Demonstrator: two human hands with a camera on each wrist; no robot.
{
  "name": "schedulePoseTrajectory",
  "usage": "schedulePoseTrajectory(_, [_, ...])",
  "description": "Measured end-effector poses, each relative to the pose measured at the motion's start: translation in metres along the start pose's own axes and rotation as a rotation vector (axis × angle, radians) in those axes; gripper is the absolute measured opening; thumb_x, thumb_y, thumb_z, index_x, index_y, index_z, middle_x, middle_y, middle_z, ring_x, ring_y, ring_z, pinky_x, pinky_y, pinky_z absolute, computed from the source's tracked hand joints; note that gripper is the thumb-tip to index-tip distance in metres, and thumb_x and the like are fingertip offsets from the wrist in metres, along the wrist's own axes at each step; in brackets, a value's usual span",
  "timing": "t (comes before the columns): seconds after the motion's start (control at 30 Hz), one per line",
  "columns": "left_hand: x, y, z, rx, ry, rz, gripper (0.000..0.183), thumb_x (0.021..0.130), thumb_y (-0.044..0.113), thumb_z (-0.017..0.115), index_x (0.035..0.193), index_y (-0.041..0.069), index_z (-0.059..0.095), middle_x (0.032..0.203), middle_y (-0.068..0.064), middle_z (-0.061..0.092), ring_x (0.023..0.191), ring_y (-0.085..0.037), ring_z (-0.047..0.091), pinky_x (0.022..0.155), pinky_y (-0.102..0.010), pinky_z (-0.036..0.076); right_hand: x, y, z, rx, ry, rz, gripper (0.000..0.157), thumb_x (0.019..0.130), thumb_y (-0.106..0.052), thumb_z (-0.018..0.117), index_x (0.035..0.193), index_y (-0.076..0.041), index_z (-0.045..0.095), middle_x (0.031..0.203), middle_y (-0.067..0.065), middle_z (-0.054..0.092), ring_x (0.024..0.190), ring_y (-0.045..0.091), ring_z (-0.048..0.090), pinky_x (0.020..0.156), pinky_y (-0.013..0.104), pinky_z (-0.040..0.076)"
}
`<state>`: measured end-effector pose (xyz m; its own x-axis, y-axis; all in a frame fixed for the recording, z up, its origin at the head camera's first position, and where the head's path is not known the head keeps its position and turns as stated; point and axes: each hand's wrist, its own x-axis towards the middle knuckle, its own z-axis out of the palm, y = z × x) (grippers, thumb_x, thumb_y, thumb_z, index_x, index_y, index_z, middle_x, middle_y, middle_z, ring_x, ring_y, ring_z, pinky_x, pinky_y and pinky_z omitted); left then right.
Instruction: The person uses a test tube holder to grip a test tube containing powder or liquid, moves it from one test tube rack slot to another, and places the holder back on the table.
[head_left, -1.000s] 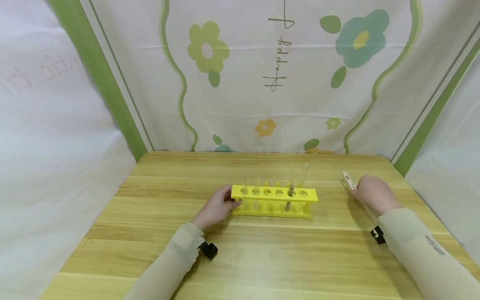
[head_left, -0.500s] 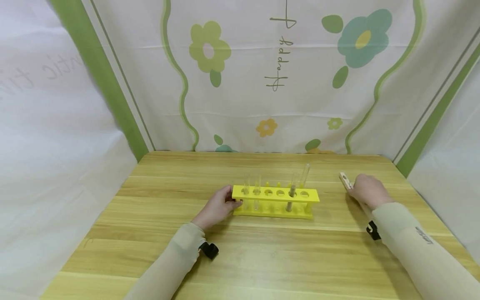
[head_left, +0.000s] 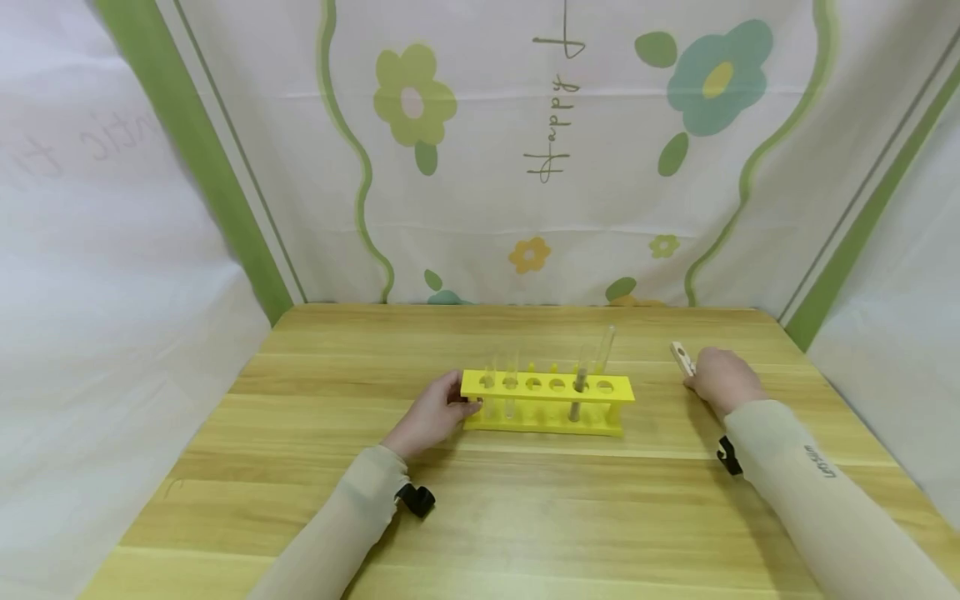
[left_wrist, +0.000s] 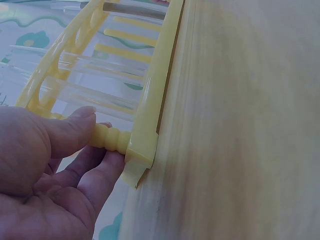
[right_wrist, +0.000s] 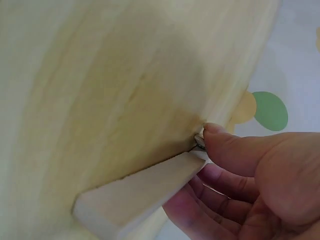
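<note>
In the head view my left hand (head_left: 433,415) is at the left end of a yellow test tube rack (head_left: 546,375). Thumb and fingers grip its end post (left_wrist: 110,139), as the left wrist view shows. Two clear test tubes stand in the leftmost holes, one of them a test tube (head_left: 512,367) in the second hole. A test tube with dark contents (head_left: 577,400) stands toward the right. Behind it another clear test tube (head_left: 606,346) leans slightly. To the right of the rack, my right hand (head_left: 726,382) pinches a wooden test tube holder (right_wrist: 140,195) near its metal spring.
A wood-grain table (head_left: 517,517) carries the rack. Its back edge meets a white curtain (head_left: 465,167) with printed flowers; more white cloth hangs at both sides. Each wrist wears a black camera mount, such as the left mount (head_left: 416,500).
My right hand has moved left, closer to the rack, with the wooden test tube holder in its fingers. The left hand stays on the rack, which has not moved on the table.
</note>
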<state>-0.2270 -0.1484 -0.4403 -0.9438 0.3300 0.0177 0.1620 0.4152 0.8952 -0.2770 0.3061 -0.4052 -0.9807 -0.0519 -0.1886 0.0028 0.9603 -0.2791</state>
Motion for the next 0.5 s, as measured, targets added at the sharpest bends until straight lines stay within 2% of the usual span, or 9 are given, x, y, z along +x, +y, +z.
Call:
schedulePoseTrajectory(0.2, [-0.002,0.0006,-0.0007,0.007,0.006,0.006,0.016,0.096,0.012,0.066,0.11,0.015,0.059,0.108,0.001,0.065,0.097,-0.019,0.059,0.081,-0.035,0.05,0.001,-0.0029,0.0027,-0.009,0.012,0.042,0.027,0.095,-0.019,0.066,0.079,0.0,0.056,0.069,0.011,0.054,0.061,0.025,0.049,0.054,0.036,0.042])
schedulePoseTrajectory(0.5, [-0.0022,0.0022,0.0006,0.012,0.018,0.006,0.02,0.096,0.011,0.067,0.113,0.016,0.06,0.111,0.002,0.065,0.099,-0.019,0.059,0.083,-0.036,0.051,-0.0037,-0.0005,0.0042,0.013,0.051,0.054,0.03,0.094,-0.022,0.067,0.078,0.0,0.054,0.068,0.012,0.054,0.061,0.026,0.05,0.052,0.037,0.042])
